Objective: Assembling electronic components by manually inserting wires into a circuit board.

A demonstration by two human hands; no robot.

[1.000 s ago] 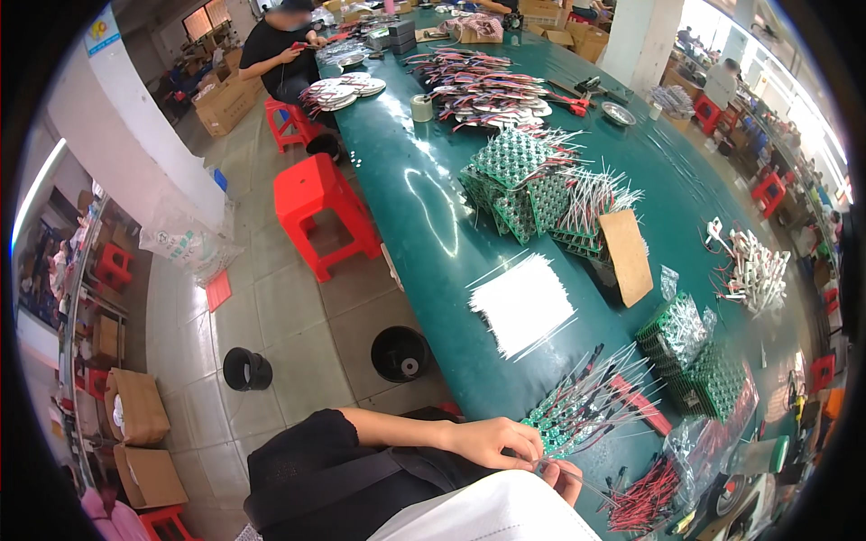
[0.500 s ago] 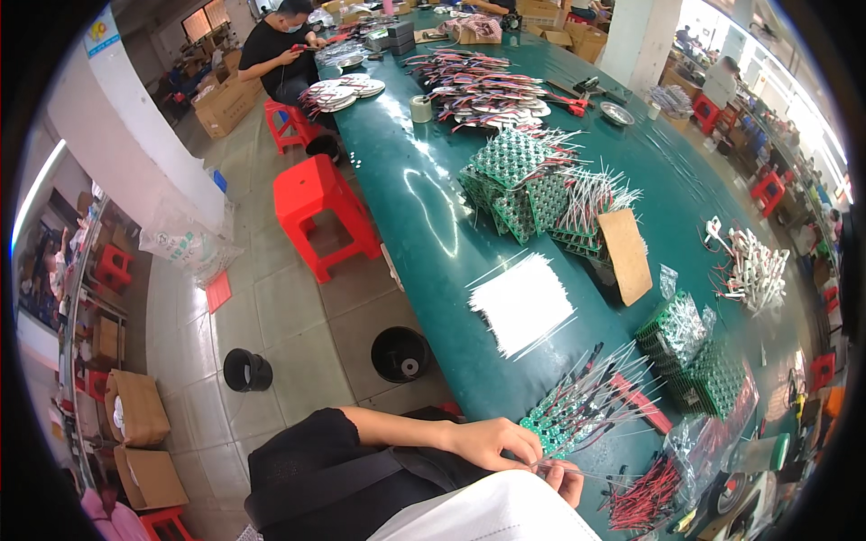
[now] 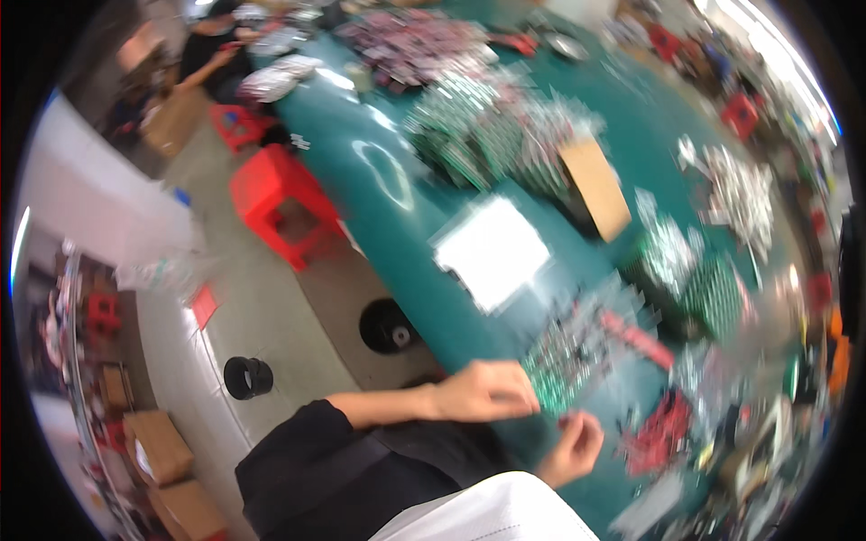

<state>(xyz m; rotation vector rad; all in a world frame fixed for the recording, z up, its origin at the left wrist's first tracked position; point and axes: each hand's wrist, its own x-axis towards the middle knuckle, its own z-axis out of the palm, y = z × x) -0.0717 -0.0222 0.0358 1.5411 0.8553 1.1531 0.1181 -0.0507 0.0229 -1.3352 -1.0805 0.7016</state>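
Observation:
My left hand (image 3: 485,391) is closed in a pinch at the near edge of the green table. Whatever its fingertips hold is too small and blurred to make out. Close by on the right, lower down, my right hand (image 3: 575,444) has its fingers curled together, and what may be in them does not show. Just beyond both hands lies a cluster of small green circuit boards (image 3: 552,371) with thin wires standing out of it. A heap of red and black wires (image 3: 661,433) is to the right of my right hand.
A stack of white wires (image 3: 498,251) lies further up the table (image 3: 397,243). Past it are green circuit board stacks (image 3: 487,135) and a brown cardboard piece (image 3: 595,191). Red stools (image 3: 284,203) and black bins (image 3: 247,378) stand left on the floor. Another person (image 3: 212,59) sits far left.
My hands have moved apart from where they met over thin wires. The left is higher and the right a little lower. The whole view has shifted and is smeared by motion.

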